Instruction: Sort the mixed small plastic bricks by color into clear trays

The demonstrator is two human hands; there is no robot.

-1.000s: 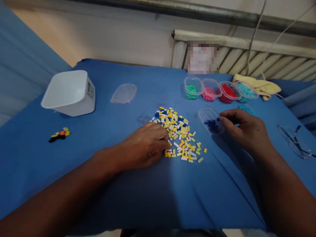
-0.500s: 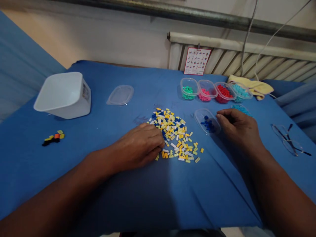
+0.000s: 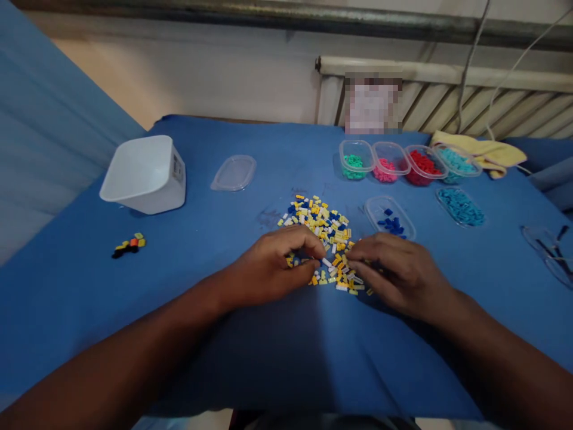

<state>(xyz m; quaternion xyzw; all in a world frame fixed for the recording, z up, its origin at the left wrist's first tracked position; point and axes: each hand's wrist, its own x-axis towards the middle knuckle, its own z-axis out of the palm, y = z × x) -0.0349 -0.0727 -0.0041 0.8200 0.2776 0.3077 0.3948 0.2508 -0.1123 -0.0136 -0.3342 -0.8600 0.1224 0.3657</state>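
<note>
A heap of small yellow, white and dark blue bricks [image 3: 320,224] lies on the blue cloth [image 3: 268,346] in the middle. My left hand [image 3: 273,269] rests at the heap's near left edge, fingers curled and pinched over some bricks. My right hand [image 3: 398,272] lies on the heap's near right edge, fingers bent down among the bricks. What either hand pinches is too small to name. A clear oval tub with a few dark blue bricks [image 3: 389,218] stands just beyond my right hand.
A row of clear tubs holds green [image 3: 356,161], pink [image 3: 385,164], red [image 3: 423,164] and teal [image 3: 454,161] bricks; a teal-filled lid [image 3: 461,206] lies nearer. A white bin [image 3: 145,173], clear lid [image 3: 233,173], small brick model [image 3: 129,245], glasses [image 3: 548,248] and yellow cloth [image 3: 487,152] surround them.
My right hand has left the tub of dark blue bricks and come down and left onto the heap's near edge. My left hand has stayed at the heap, fingers curling tighter.
</note>
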